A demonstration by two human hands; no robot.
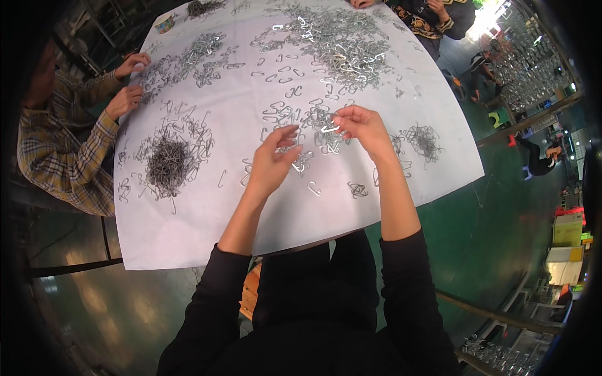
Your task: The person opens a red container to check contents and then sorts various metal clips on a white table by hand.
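My right hand point(367, 130) pinches a silver carabiner-shaped metal hook point(330, 129) between thumb and fingertips, above the white-covered table. To its left my left hand point(271, 164) hovers with fingers curved and thumb apart, and no object shows between them. Several similar silver hooks point(277, 111) lie loosely around and beyond both hands. One hook point(314, 188) rests by itself on the cloth nearer to me. Beside it on the right sits a small tangle of hooks or wires point(358, 190).
A dense heap of dark bent wires point(166, 164) lies at left, a smaller wire heap point(424, 143) at right. Across the far side spreads a big pile of silver hooks point(351, 56). A person in a plaid shirt point(69, 138) works at left; others stand at the far edge. A cup point(164, 24) stands far left.
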